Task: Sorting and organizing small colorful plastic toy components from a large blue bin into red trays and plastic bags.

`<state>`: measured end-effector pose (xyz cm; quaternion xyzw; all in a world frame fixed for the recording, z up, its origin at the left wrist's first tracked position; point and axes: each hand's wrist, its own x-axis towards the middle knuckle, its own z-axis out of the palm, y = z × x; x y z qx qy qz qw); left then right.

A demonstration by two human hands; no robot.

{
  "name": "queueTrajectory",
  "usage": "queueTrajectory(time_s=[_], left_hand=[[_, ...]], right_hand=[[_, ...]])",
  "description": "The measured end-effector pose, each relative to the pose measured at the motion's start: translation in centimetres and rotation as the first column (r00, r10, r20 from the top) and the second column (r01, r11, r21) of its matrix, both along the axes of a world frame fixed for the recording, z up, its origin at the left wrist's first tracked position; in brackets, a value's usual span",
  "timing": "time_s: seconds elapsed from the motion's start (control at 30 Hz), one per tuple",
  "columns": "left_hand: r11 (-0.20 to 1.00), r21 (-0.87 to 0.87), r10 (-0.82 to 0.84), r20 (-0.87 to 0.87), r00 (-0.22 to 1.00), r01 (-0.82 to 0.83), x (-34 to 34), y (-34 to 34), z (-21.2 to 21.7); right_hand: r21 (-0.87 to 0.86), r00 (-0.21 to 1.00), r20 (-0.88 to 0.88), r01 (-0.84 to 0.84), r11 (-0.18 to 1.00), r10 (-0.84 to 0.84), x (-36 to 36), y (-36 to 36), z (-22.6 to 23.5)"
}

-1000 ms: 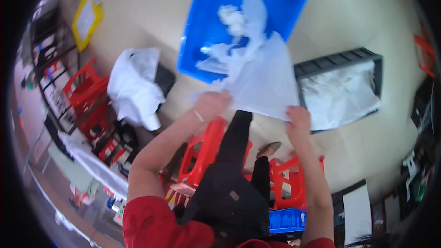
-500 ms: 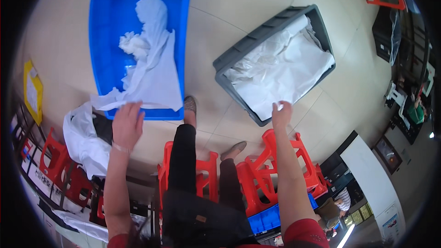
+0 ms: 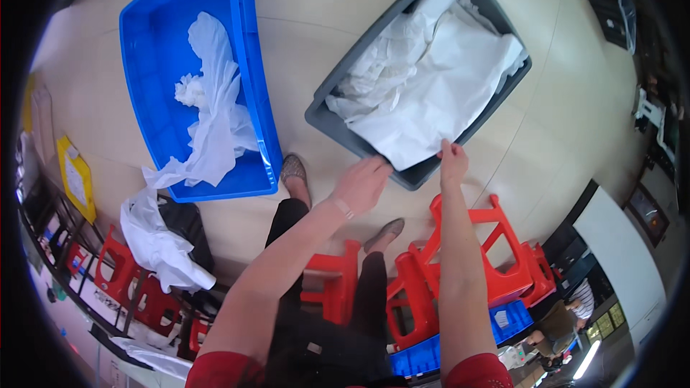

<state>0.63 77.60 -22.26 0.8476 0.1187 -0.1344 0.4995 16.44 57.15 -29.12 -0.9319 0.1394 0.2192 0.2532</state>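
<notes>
A large white sheet (image 3: 445, 79), thin like paper or film, lies over crumpled white sheeting (image 3: 381, 72) in a grey bin (image 3: 519, 75). My right hand (image 3: 453, 164) pinches the sheet's near edge at the bin's near right side. At the near rim, further left, is my left hand (image 3: 363, 183), its fingertips close to the sheet's corner. Blur and its angle hide whether those fingers hold anything. In a blue bin (image 3: 251, 50) to the left, more crumpled white sheeting (image 3: 212, 93) lies twisted, one end hanging over the near left rim.
Red plastic stools (image 3: 496, 251) stand close in front of my legs. White sheeting (image 3: 162, 244) drapes over a black object (image 3: 188, 226) at left. A yellow-framed sheet (image 3: 77, 179) is farther left. Another blue bin (image 3: 460, 341) sits below the stools. My feet are on the tiled floor (image 3: 316, 43).
My left hand has moved right from the blue bin's near edge to the grey bin, letting go of the sheeting there. My right hand stays at the white sheet's edge. The view has shifted.
</notes>
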Motion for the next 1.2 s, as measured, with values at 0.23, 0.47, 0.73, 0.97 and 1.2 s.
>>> queueTrajectory(time_s=[0.23, 0.47, 0.73, 0.97, 1.2], left_hand=[[0.808, 0.514, -0.307, -0.049, 0.950, 0.287, 4.9, -3.5, -5.4], [0.893, 0.407, -0.205, -0.010, 0.979, 0.191, 6.3, -5.3, -3.9], [0.847, 0.522, -0.260, 0.242, 0.935, 0.100, 6.7, -4.0, 0.4], [0.928, -0.158, 0.372, 0.446, 0.814, -0.337, 8.3, 1.3, 7.5], [0.946, -0.105, 0.314, 0.523, 0.793, -0.306, 8.8, 3.8, 10.7]], right_hand=[[0.179, 0.994, -0.091, 0.079, 0.981, -0.064, 1.0, 1.7, 2.2], [0.203, 0.996, 0.074, -0.068, 0.977, 0.054, 1.5, 3.7, 4.0], [0.167, 0.995, 0.051, -0.091, 0.982, 0.084, 5.2, 6.8, 11.4], [0.769, 0.979, -0.094, 0.188, 0.611, -0.183, 4.6, 7.2, 17.1], [0.585, 0.794, -0.527, 0.598, 0.548, -0.304, -4.3, 1.6, 9.2]])
